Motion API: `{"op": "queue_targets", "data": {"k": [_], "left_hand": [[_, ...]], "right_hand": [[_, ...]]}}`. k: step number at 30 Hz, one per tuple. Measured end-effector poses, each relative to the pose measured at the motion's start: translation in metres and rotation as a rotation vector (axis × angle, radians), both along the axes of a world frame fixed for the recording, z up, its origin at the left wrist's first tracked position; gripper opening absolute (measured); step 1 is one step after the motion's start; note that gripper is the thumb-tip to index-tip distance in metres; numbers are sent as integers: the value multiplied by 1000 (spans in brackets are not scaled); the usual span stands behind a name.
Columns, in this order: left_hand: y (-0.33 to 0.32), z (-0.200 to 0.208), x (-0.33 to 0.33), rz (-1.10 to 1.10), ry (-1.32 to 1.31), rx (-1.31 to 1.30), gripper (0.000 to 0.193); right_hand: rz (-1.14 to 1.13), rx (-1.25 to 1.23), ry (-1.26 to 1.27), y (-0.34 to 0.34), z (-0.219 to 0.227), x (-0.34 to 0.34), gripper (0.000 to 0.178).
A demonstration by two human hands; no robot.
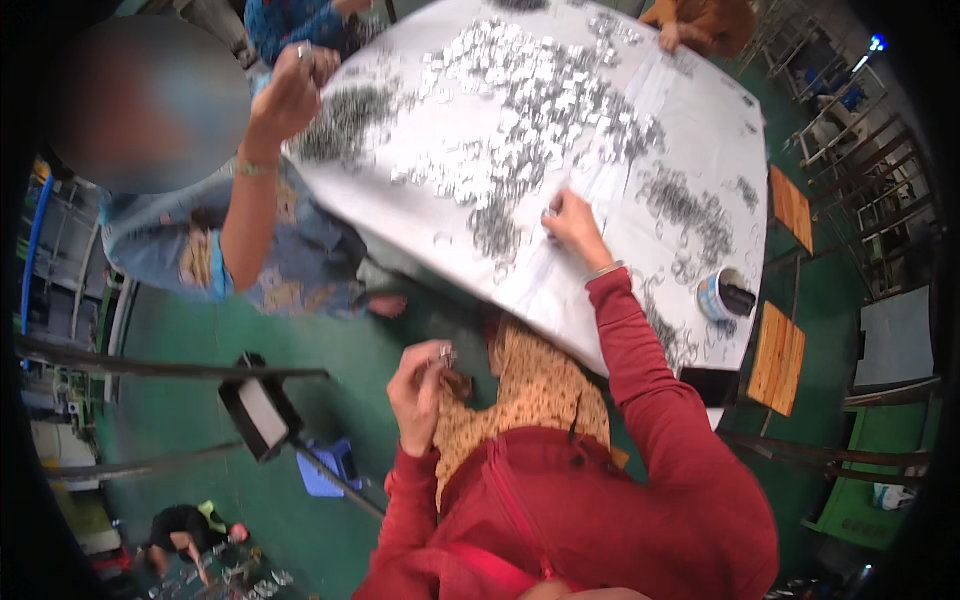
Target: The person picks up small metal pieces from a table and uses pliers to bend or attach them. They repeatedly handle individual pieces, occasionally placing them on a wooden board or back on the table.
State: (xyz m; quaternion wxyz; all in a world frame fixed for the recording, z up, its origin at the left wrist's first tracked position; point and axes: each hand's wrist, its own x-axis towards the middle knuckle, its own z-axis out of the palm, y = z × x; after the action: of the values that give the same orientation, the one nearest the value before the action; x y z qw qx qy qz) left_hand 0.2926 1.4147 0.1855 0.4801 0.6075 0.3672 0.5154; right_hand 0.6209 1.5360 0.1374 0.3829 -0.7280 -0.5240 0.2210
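My left hand (pixel 415 395) is raised in front of my lap, beyond the table's near edge, its fingers closed on a small shiny metal piece (pixel 447 355). Over the white-covered table (pixel 560 290), my right hand (pixel 575 228) is closed in a pinch; whatever is between its fingertips is too small to name. Just left of it lies a small heap of dark thin rings or clips (pixel 495 232). A wide spread of shiny flat metal pieces (pixel 510 110) covers the middle of the table beyond. More dark rings (pixel 690 210) are scattered to the right of my right forearm.
A white cup (pixel 722 295) with something black in it stands near the table's right edge. At the left, a co-worker's fist (pixel 295 85) is raised over a dark heap (pixel 350 120). Wooden stools (pixel 775 358) flank the table; a blue stool (pixel 328 468) stands lower left.
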Motion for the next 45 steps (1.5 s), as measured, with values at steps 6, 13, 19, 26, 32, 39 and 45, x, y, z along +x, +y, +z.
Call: {"op": "queue_targets", "data": {"k": [6,13,19,26,32,39,45], "left_hand": [[6,-21,-1,17,15,-115,11],[3,-29,7,-58,52,-197,19],[4,-27,11,-20,144,-167,22],[2,-28,16,-13,100,-212,23],[58,-21,21,68,122,-118,18],[158,-40,97,21,973,350,24],[171,-51,124,-27,977,465,10]], "right_hand": [[254,-50,571,-91,43,-113,19],[275,35,935,-127,47,-156,26],[295,-37,997,-132,52,-150,25],[257,-15,1013,-134,55,-148,21],[323,123,727,-141,65,-146,18],[385,36,833,-140,67,-157,16],[337,46,783,-137,46,-144,18]]}}
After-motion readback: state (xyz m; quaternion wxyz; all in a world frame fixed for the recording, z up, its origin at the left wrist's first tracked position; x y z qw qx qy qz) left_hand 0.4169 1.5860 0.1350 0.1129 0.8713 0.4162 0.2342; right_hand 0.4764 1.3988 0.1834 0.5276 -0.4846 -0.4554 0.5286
